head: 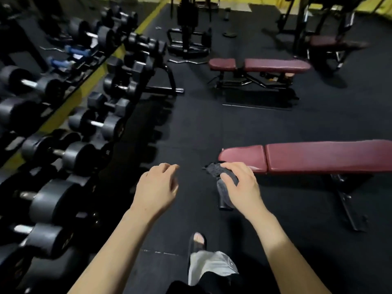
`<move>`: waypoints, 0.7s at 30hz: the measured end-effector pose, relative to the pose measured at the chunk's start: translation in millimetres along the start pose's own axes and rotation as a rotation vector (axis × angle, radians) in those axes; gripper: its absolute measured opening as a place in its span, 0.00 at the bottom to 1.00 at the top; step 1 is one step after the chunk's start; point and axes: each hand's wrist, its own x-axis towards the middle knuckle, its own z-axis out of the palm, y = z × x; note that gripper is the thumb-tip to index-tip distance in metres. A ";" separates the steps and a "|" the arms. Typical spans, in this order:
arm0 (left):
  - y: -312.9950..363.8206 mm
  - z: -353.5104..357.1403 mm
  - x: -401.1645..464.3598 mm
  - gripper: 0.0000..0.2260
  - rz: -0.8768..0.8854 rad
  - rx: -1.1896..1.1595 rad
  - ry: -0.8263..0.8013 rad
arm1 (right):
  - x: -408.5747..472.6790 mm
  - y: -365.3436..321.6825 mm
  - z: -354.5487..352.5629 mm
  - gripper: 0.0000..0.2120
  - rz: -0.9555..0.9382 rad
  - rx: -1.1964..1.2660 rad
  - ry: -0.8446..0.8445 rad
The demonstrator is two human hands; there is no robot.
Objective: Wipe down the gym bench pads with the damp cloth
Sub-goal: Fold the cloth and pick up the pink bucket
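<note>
I see my right hand (240, 185) holding the dark damp cloth (220, 174) — fingers curled round it, just beside the near end of the maroon bench pad (318, 155). My left hand (158, 187) hovers over the black floor (201, 128), fingers loosely curled, holding nothing. A dumbbell rack (89, 115) lines the left — a second bench (258, 65) stands well beyond.

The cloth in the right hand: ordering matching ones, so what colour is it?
Dark grey cloth, gripped by the right hand; the head view shows it.
</note>
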 end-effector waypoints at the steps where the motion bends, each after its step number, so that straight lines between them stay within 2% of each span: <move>1: -4.7 6.2 24.6 0.17 0.024 0.016 -0.005 | 20.0 9.0 5.7 0.11 0.024 -0.002 0.015; 8: -36.8 27.6 220.9 0.17 0.049 0.094 -0.047 | 209.2 60.7 47.3 0.12 0.081 0.038 0.010; 13: -51.8 17.2 342.8 0.16 -0.013 0.090 -0.069 | 346.5 70.2 64.1 0.11 -0.007 0.005 0.016; 21: -75.9 22.1 499.2 0.17 -0.002 0.089 -0.076 | 497.2 87.3 95.4 0.11 0.018 0.072 0.078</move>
